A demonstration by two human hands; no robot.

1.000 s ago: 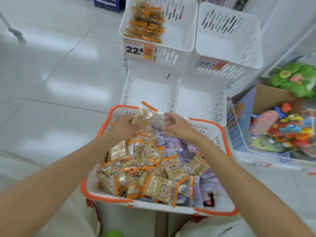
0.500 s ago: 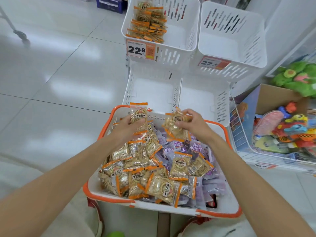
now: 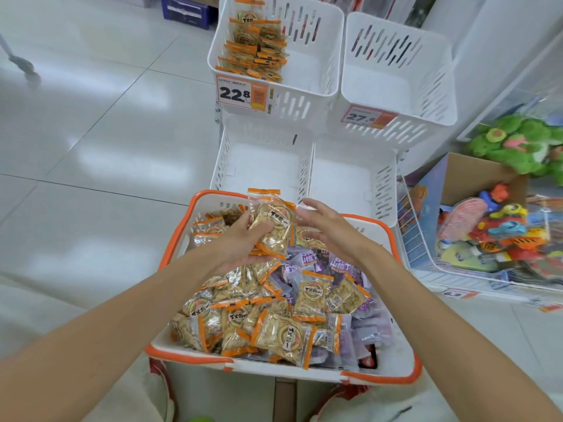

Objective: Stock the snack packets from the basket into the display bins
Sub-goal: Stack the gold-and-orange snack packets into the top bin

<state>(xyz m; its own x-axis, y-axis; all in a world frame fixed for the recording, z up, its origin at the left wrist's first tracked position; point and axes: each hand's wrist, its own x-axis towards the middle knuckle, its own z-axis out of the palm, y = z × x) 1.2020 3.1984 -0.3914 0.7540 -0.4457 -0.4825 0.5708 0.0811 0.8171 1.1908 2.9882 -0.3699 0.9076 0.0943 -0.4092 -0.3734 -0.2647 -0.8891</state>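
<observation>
A white basket with an orange rim [image 3: 175, 236] sits before me, full of orange-edged snack packets [image 3: 283, 333] on the left and purple packets [image 3: 341, 263] on the right. My left hand [image 3: 240, 242] grips a bunch of orange packets [image 3: 271, 223] above the basket's far end. My right hand [image 3: 323, 229] is beside them with fingers spread, holding nothing. Behind the basket stand white display bins: the upper left bin [image 3: 316, 65] holds orange packets, the upper right bin [image 3: 396, 86] and the two lower bins [image 3: 265, 162] hold nothing.
Price tags reading 22.8 [image 3: 240, 92] and 27.6 [image 3: 365, 117] hang on the upper bins. A wire bin of colourful toys [image 3: 487, 239] and green plush toys [image 3: 518, 144] stand at the right. Glossy tiled floor [image 3: 91, 132] spreads to the left.
My right hand has passed its orange packets to the left hand's bunch and let go; its fingers are now spread. The left hand holds a bigger stack.
</observation>
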